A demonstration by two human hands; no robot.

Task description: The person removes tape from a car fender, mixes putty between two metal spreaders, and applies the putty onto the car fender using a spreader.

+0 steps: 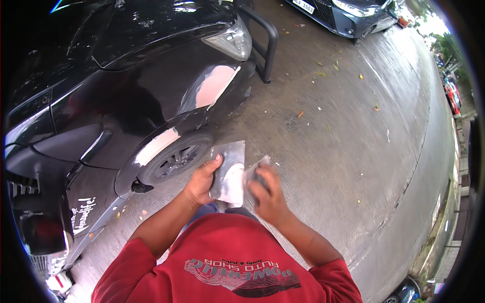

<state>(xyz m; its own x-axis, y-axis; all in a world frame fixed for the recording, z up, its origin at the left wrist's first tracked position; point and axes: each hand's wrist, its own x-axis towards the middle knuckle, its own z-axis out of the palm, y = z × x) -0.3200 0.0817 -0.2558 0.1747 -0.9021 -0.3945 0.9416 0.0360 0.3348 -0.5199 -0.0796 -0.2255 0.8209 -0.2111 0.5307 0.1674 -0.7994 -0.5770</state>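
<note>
In front of my chest, my left hand (203,178) grips a thin, greyish rectangular plate (227,154), its thumb lying on top. Pale pinkish-white body filler (233,183) is smeared over the plate's lower right part. My right hand (270,194) is closed around a flat grey spreader (255,172) at the plate's right edge; motion blurs the fingers somewhat. Ahead and to the left is a black vehicle (111,101). One pink filler patch (214,86) covers its front corner below the headlight, and another filler patch (157,145) lies along the wheel arch.
The front wheel (177,160) sits close beyond my left hand. A black tubular bumper guard (270,45) juts out at the vehicle's front. Another dark car (343,17) stands farther off at the top. Scattered leaves (335,65) lie on the concrete pavement (328,151).
</note>
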